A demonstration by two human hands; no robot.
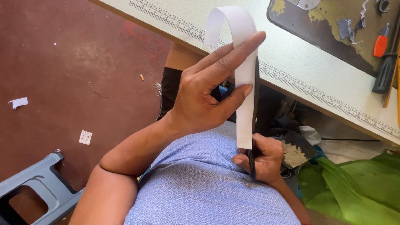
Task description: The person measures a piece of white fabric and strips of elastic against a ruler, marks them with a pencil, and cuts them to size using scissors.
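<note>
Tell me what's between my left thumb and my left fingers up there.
The white strip lies between thumb and fingers of the left hand, seen in the head view; the right hand holds black scissors along its edge.

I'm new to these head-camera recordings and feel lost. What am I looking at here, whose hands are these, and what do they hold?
There is one picture, from a camera on the person's head, looking down at their lap. The left hand pinches a long white strip that curls over at its top. The right hand grips dark scissors running along the strip's edge. Ahead is a pale table with printed rulers, bearing fabric scraps and an orange-handled tool. Green cloth lies lower right, a grey stool lower left.
</note>
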